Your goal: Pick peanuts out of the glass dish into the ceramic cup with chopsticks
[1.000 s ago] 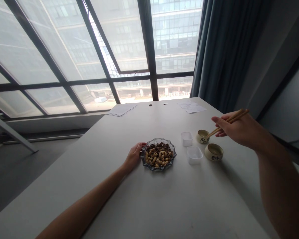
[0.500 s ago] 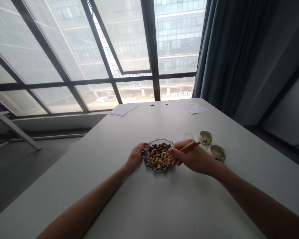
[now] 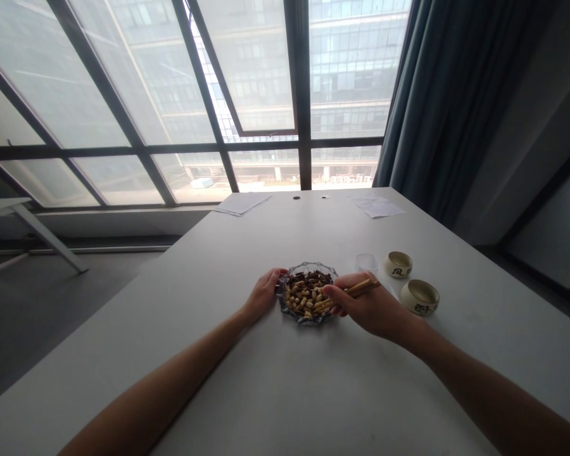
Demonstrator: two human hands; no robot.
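Note:
A clear faceted glass bowl (image 3: 289,315) stands on the white table, holding tan nuts that look like peanuts (image 3: 304,299) at the front and dark seeds (image 3: 319,277) behind them. My left hand (image 3: 262,294) grips its left side, fingers curled against the rim. In my right hand (image 3: 373,308), over the bowl's right edge, is a pair of wooden chopsticks (image 3: 365,286), pinched between thumb and fingers. Their tips point down among the nuts; whether a nut is caught between them cannot be made out.
Right of my right hand stand two beige cups with dark characters, a farther one (image 3: 399,266) and a nearer one (image 3: 420,297). A small clear container (image 3: 366,261) sits behind that hand. Papers (image 3: 243,202) lie at the far left of the table (image 3: 285,392), more sheets (image 3: 379,206) far right.
The camera view has shifted slightly, so everything sits a little farther right. The chopsticks now lie lower and flatter across my right hand. My left hand stays on the bowl.

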